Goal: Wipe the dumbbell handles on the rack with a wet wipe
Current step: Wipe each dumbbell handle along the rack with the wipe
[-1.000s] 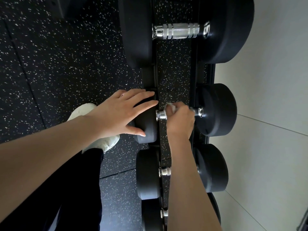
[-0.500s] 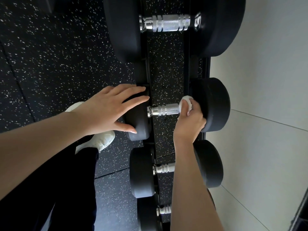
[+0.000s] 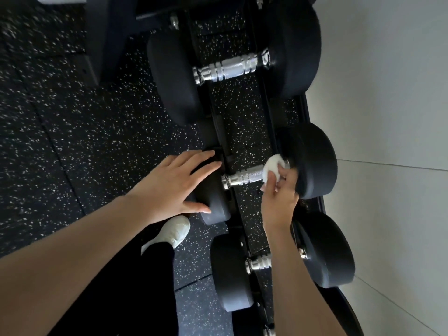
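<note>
The black rack point(image 3: 268, 110) holds a row of dumbbells. The left hand point(image 3: 174, 187) rests flat, fingers straight, on the left head of the middle dumbbell point(image 3: 312, 161). The right hand point(image 3: 278, 197) pinches the white wet wipe point(image 3: 272, 169), which seems pressed to the right end of that dumbbell's chrome handle point(image 3: 244, 177).

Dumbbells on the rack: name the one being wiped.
The middle dumbbell: the right hand holds the wipe on its handle and the left hand rests on its near head. The larger dumbbell above and the smaller dumbbell below have no hand on them.
</note>
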Tool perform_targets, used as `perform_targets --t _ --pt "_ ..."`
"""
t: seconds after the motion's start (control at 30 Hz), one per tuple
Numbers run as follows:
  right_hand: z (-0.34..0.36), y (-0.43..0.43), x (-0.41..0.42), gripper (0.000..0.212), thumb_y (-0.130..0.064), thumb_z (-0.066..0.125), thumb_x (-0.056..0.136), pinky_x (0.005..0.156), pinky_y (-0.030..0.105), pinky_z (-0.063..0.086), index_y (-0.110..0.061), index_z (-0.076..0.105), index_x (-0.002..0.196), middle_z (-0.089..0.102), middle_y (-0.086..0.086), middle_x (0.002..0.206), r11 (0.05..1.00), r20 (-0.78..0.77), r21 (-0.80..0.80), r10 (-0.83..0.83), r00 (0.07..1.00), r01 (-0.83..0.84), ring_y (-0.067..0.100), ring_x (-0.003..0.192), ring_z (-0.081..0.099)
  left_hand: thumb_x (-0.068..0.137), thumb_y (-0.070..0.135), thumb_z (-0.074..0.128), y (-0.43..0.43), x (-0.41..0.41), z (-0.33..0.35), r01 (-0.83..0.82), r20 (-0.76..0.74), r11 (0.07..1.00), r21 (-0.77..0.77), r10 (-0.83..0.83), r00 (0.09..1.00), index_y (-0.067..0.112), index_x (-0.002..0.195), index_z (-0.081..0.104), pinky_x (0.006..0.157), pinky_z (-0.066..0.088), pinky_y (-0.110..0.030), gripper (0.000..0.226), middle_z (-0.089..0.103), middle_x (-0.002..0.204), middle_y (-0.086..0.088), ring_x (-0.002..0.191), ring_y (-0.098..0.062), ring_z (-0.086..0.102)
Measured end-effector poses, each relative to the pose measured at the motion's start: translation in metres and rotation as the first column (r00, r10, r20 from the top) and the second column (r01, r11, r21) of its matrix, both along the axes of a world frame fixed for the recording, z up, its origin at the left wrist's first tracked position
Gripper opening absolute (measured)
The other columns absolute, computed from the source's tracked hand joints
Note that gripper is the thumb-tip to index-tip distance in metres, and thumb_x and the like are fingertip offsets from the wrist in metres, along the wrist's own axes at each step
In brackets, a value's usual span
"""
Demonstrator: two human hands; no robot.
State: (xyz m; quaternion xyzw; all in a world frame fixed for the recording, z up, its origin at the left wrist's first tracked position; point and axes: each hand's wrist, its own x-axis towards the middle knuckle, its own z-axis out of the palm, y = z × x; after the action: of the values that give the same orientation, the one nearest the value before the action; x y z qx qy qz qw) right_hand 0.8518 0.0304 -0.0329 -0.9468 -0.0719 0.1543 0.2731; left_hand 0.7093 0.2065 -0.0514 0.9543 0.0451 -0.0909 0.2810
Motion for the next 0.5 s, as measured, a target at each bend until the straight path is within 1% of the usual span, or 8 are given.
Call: perform_targets --t 0.07,0.17,0.27,0.3,0.33,0.4,0.5 --pt "0.0 -0.003 -0.005 0.018 -0.018 0.048 0.096 0.054 0.024 0.05 -0.004 0.045 0.107 0.057 0.003 0.082 1.0 0.002 -0.01 0.003 1.0 -0.003 0.025 0.07 0.065 0.074 0.07 0.047 0.001 0.002 0.006 0.018 -0.014 0.999 0.034 -0.018 1.0 0.015 0.142 0.042 0.094 0.046 -0.043 0.088 0.041 0.146 -0.007 0.127 -0.029 0.046" --pt "0.002 -0.005 -0.009 0.016 -0.016 0.046 0.097 0.052 0.028 0.05 -0.003 0.043 0.105 0.057 0.006 0.076 0.998 -0.028 -0.058 0.004 1.0 -0.005 0.027 0.066 0.064 0.079 0.072 0.036 0.006 0.005 0.017 0.049 -0.037 0.995 0.083 -0.046 0.998 0.014 0.138 0.046 0.09 0.048 -0.041 0.084 0.047 0.141 -0.007 0.121 -0.028 0.052" --pt "0.01 -0.001 -0.011 0.017 -0.019 0.043 0.098 0.055 0.038 0.054 -0.005 0.044 0.108 0.063 0.017 0.08 0.998 -0.057 -0.065 0.002 0.998 -0.006 0.031 0.067 0.064 0.08 0.07 0.03 0.019 0.01 0.031 0.052 -0.053 0.988 0.148 -0.045 0.998 0.013 0.135 0.05 0.087 0.05 -0.041 0.082 0.05 0.138 -0.006 0.119 -0.026 0.054" --pt "0.014 0.003 -0.011 0.018 -0.019 0.043 0.098 0.056 0.041 0.055 -0.006 0.044 0.109 0.063 0.017 0.08 0.999 -0.048 -0.044 0.0 0.999 -0.002 0.032 0.067 0.064 0.08 0.069 0.03 0.025 0.013 0.035 0.043 -0.046 0.984 0.171 -0.036 0.998 0.013 0.134 0.051 0.087 0.05 -0.041 0.081 0.051 0.137 -0.007 0.118 -0.026 0.054" --pt "0.019 0.009 -0.011 0.017 -0.019 0.043 0.098 0.055 0.041 0.054 -0.006 0.044 0.109 0.062 0.015 0.08 1.0 -0.038 -0.015 -0.001 0.999 0.0 0.031 0.067 0.063 0.08 0.068 0.031 0.032 0.017 0.039 0.035 -0.039 0.981 0.19 -0.028 0.999 0.012 0.134 0.051 0.087 0.05 -0.042 0.08 0.052 0.136 -0.007 0.118 -0.026 0.055" --pt "0.027 0.024 -0.01 0.017 -0.018 0.044 0.097 0.051 0.034 0.05 -0.005 0.044 0.108 0.058 0.009 0.077 0.999 -0.027 0.04 0.014 1.0 -0.013 0.024 0.063 0.059 0.081 0.067 0.032 0.046 0.027 0.046 0.027 -0.031 0.974 0.224 -0.02 0.999 0.011 0.133 0.052 0.088 0.049 -0.043 0.079 0.052 0.136 -0.008 0.118 -0.027 0.054" --pt "0.035 0.053 -0.005 0.015 -0.019 0.044 0.097 0.047 0.015 0.042 -0.008 0.042 0.107 0.055 0.0 0.076 0.993 -0.047 0.118 0.01 0.999 -0.005 0.012 0.059 0.056 0.082 0.066 0.03 0.069 0.045 0.051 0.038 -0.033 0.96 0.277 -0.03 0.999 0.011 0.136 0.049 0.092 0.047 -0.043 0.079 0.048 0.14 -0.009 0.123 -0.027 0.049"
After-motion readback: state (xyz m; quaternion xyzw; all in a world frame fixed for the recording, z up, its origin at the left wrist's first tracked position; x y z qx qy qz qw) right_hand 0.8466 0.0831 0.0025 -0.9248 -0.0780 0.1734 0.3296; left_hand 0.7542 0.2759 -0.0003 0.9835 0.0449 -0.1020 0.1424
